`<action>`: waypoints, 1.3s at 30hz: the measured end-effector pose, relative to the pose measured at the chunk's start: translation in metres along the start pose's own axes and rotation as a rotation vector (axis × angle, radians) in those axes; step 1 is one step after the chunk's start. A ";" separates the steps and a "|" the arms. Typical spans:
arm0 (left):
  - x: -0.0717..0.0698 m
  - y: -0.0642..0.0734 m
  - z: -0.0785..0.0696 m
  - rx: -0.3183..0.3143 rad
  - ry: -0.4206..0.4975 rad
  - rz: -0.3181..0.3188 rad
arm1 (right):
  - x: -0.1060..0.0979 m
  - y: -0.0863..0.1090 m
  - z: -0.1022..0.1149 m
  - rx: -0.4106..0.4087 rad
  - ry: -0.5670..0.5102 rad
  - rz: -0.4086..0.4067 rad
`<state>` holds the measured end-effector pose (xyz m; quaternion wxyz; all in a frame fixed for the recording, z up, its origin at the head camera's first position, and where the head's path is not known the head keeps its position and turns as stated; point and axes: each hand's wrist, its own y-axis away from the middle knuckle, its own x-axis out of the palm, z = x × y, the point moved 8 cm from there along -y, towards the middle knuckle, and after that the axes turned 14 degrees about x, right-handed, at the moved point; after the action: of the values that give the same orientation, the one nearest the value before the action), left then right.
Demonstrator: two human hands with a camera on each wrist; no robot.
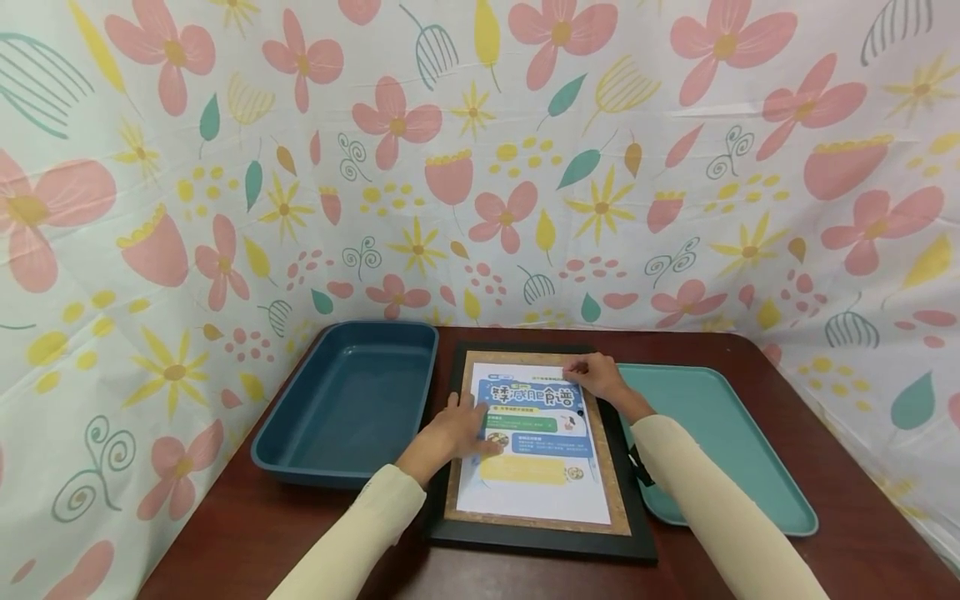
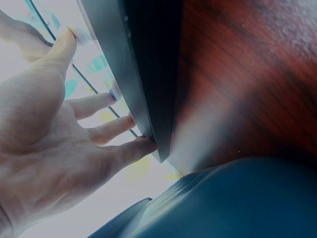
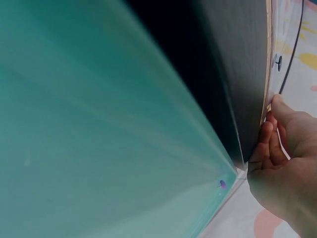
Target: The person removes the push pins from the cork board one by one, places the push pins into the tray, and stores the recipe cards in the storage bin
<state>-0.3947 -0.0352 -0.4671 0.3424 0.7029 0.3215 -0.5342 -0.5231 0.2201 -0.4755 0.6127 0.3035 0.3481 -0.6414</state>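
A printed poster sheet point(image 1: 536, 500) lies on a cork board point(image 1: 618, 512) with a black frame point(image 1: 540, 546). My left hand point(image 1: 453, 429) rests on the sheet's left side, fingers spread. In the left wrist view, that hand's fingertips point(image 2: 148, 144) touch the frame's edge. At the sheet's top right corner my right hand point(image 1: 597, 375) pinches something small between thumb and fingers. The right wrist view shows a bit of yellow there, seemingly a pushpin point(image 3: 269, 106), mostly hidden. A dark pushpin point(image 3: 279, 63) stands in the sheet near its right edge.
A deep blue tray point(image 1: 345, 479) stands left of the board. To the right lies a flat teal tray point(image 1: 708, 417), partly under my right forearm, with a purple pushpin point(image 3: 222, 184) in it. A flowered cloth point(image 1: 480, 208) hangs behind the brown table point(image 1: 225, 517).
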 end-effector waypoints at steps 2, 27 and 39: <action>0.000 0.000 -0.001 0.000 0.006 0.003 | 0.000 0.000 -0.001 -0.009 0.002 -0.001; -0.002 0.001 -0.003 0.006 0.014 -0.010 | -0.012 -0.001 -0.001 -0.007 -0.022 0.015; 0.000 0.002 0.000 0.007 -0.001 -0.009 | -0.022 0.004 -0.001 -0.099 0.005 -0.026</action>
<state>-0.3936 -0.0362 -0.4666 0.3376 0.7023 0.3229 -0.5372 -0.5181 0.2339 -0.4585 0.6175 0.2701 0.3849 -0.6306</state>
